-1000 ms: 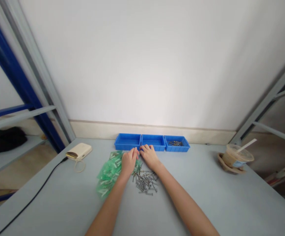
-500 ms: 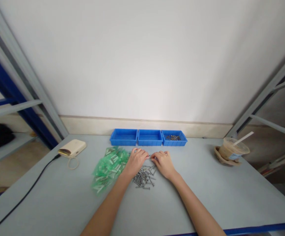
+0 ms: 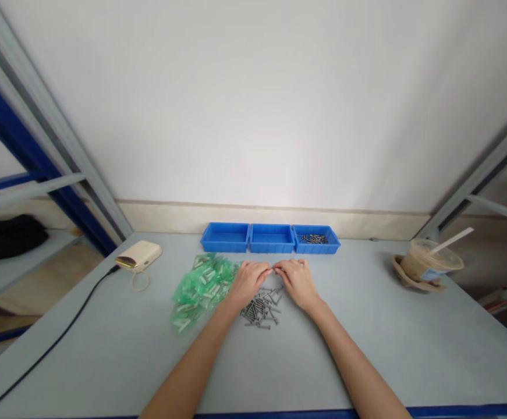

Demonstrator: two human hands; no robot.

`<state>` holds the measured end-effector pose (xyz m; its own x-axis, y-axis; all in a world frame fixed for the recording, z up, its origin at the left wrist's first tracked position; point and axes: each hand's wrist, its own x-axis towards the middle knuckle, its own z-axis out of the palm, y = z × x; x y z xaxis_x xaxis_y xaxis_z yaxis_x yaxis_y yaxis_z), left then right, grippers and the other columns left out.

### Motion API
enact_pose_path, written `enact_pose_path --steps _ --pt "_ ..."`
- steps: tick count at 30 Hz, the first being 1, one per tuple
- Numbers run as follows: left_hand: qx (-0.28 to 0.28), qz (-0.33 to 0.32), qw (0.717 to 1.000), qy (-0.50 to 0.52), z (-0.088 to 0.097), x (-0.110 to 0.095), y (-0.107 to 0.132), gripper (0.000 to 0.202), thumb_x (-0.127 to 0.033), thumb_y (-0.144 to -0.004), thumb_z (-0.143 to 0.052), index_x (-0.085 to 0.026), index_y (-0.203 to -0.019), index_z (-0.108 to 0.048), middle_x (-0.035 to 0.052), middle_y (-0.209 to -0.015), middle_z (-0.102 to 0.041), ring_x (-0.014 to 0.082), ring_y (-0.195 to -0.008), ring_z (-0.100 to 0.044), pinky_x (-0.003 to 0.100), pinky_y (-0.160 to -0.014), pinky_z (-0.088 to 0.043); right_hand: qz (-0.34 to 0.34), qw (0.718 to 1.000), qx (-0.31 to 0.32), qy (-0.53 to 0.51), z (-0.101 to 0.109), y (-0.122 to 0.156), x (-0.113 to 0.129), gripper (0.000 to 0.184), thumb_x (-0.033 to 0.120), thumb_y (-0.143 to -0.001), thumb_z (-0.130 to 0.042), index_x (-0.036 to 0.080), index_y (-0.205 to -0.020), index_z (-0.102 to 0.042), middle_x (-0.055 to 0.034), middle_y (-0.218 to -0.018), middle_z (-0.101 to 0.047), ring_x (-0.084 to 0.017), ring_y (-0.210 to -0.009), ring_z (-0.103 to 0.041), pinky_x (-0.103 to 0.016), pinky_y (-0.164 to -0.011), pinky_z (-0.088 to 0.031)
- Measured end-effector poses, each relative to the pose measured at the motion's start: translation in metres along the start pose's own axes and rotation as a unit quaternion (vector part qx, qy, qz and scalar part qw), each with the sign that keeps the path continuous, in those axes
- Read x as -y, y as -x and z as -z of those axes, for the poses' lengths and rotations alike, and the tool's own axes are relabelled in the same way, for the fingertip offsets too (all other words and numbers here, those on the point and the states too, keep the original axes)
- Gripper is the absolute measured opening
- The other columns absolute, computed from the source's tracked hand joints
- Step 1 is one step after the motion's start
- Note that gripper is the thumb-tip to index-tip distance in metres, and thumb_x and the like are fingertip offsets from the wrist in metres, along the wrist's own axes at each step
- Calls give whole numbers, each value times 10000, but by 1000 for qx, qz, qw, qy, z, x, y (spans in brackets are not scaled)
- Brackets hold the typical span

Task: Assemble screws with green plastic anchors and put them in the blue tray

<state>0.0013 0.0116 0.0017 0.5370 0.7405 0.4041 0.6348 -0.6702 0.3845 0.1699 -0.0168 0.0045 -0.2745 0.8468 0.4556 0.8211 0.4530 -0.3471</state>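
My left hand (image 3: 248, 281) and my right hand (image 3: 298, 284) meet fingertip to fingertip above the grey table, just beyond a loose pile of metal screws (image 3: 259, 311). Both are closed in a pinch. Whatever small piece sits between the fingertips is too small and hidden to name. Beside my left hand lies a green plastic bag (image 3: 206, 284) holding many pale, tube-like pieces. Part of it is hidden behind that hand.
Along the wall stand three blue bins: the left bin (image 3: 225, 248) and middle bin (image 3: 271, 248) show bare floors, the right bin (image 3: 318, 249) contains screws (image 3: 314, 239). A cream power bank (image 3: 139, 255) with a black cable lies left; a drink cup (image 3: 428, 262) stands right in a cardboard holder.
The view has shifted a little, so everything sits slightly further right and higher. My hands stay together by the pile, and their fingers have curled in closer around the fingertips.
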Motion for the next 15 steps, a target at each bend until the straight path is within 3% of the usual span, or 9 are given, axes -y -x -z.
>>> enact_pose_path --steps 3,8,15 --pt "-4 11 1000 17 1 -1 1 277 -272 -917 -337 -188 -769 -557 -15 -759 -620 142 -774 -553 271 -743 -321 22 1000 -5 -12 1 1 0 211 324 -894 -415 225 -968 -586 -25 -897 -661 -159 -798 -560 -307 -758 -267" --pt "13 23 999 47 3 -6 1 345 -333 -908 -342 -181 -681 -553 -22 -630 -583 134 -674 -536 259 -724 -341 13 1000 -9 19 2 1 0 275 263 -920 -344 230 -890 -616 -19 -835 -668 -165 -783 -564 -311 -759 -261" --pt "22 48 992 117 5 -7 0 403 -332 -904 -326 -169 -609 -547 -20 -539 -559 123 -577 -525 238 -661 -364 20 999 33 1 5 1 4 307 272 -932 -289 229 -1028 -578 -51 -932 -660 -171 -821 -566 -317 -768 -275"
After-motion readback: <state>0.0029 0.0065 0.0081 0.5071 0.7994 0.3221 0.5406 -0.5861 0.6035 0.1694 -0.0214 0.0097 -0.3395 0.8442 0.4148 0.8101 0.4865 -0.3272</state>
